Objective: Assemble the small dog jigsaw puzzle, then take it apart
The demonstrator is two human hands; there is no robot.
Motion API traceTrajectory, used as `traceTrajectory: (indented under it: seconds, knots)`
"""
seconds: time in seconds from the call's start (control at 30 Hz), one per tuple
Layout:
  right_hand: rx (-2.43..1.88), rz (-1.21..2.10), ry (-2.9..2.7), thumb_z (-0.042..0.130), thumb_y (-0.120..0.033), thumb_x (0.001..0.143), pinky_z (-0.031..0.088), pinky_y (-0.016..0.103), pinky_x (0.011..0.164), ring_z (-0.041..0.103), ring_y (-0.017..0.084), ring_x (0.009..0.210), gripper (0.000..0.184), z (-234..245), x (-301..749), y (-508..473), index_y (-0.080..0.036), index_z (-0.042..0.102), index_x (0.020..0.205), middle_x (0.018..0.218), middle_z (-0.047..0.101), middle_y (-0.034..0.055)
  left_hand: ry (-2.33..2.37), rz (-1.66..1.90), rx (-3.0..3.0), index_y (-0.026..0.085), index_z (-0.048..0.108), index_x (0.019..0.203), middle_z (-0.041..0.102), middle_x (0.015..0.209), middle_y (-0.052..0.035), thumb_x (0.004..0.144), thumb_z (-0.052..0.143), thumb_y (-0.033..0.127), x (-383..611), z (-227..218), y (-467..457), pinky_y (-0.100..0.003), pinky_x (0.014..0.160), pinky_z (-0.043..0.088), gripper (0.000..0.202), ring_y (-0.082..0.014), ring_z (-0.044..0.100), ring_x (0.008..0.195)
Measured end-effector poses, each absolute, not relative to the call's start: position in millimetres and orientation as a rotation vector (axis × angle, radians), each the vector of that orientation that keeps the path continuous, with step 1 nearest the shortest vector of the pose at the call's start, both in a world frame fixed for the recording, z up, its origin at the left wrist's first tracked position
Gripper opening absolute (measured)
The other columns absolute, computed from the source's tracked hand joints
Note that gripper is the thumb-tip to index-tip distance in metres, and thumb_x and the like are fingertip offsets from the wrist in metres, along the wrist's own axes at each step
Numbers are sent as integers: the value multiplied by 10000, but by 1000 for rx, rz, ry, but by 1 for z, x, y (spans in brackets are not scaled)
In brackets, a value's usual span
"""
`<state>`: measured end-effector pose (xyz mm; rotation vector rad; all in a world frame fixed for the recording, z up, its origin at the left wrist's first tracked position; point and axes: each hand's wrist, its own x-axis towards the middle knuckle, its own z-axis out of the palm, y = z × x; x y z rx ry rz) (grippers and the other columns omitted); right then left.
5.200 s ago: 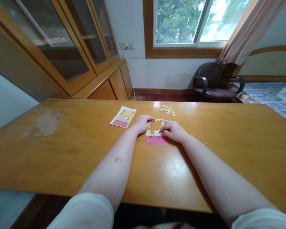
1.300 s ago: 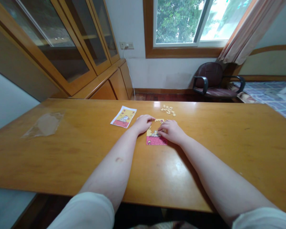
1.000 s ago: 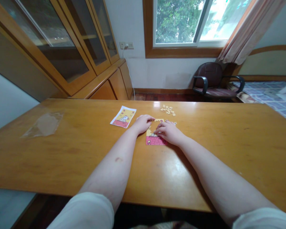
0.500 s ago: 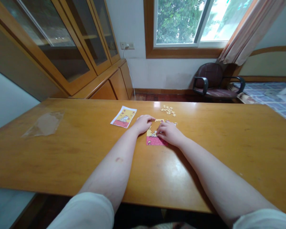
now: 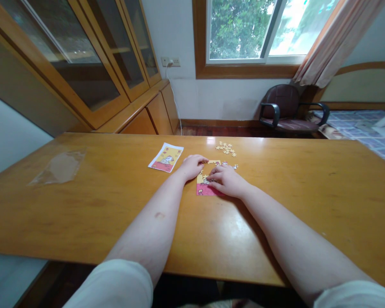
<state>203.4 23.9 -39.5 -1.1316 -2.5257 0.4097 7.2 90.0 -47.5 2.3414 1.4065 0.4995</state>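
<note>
Puzzle point(image 5: 205, 190) lies at frame centre — left hand point(image 5: 193, 166) at its edge, apparently bracing it; right hand point(image 5: 227, 178) over it; whether either's fingers grip cannot be told.

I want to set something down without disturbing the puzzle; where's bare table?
Bare table lies between the right arm and the right-hand edge, and between the plastic bag and picture card. It's crowded at the puzzle: left hand and right hand there, loose pieces just beyond.
</note>
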Motion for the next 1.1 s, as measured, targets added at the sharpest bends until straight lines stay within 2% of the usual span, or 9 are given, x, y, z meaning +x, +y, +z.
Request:
traceTrajectory:
  seconds: [0.4, 0.63, 0.9, 1.0, 1.1]
  knots:
    - [-1137, 396, -2569, 614, -410, 892, 385, 428, 944, 539, 236, 981, 324, -37, 202, 22, -206, 725, 1118, 1055, 655, 98, 1402, 509, 2342, 218, 726, 1093, 714, 1167, -30, 822, 522, 123, 7, -50, 91, -335, 1039, 449, 352, -193, 618, 1114]
    - [-1216, 309, -2580, 614, -504, 867, 278, 546, 1068, 450, 316, 1205, 384, -37, 201, 19, -284, 703, 1168, 1263, 591, 95, 1400, 505, 2337, 234, 722, 1095, 709, 1176, -20, 822, 527, 138, 6, -49, 91, -336, 1044, 444, 349, -191, 609, 1125]
    - [-1246, 300, -2592, 614, -551, 850, 202, 609, 1109, 353, 346, 1340, 438, -43, 202, 20, -324, 672, 1220, 1409, 505, 98, 1401, 502, 2333, 230, 724, 1087, 713, 1166, -23, 828, 527, 137, 7, -48, 90, -338, 1043, 445, 338, -195, 613, 1119]
    - [-1239, 301, -2570, 598, -532, 868, 218, 578, 1115, 391, 318, 1322, 413, -43, 202, 20, -300, 680, 1200, 1396, 524, 95, 1405, 505, 2332, 234, 723, 1092, 712, 1166, -22, 829, 524, 142, 7, -49, 90, -334, 1041, 447, 343, -195, 611, 1122]
    - [-1287, 258, -2471, 576, -449, 899, 246, 528, 1113, 481, 280, 1237, 365, -43, 204, 24, -263, 672, 1198, 1326, 589, 94, 1408, 503, 2333, 228, 722, 1098, 708, 1175, -25, 828, 524, 150, 6, -50, 91, -332, 1037, 450, 343, -198, 610, 1123]
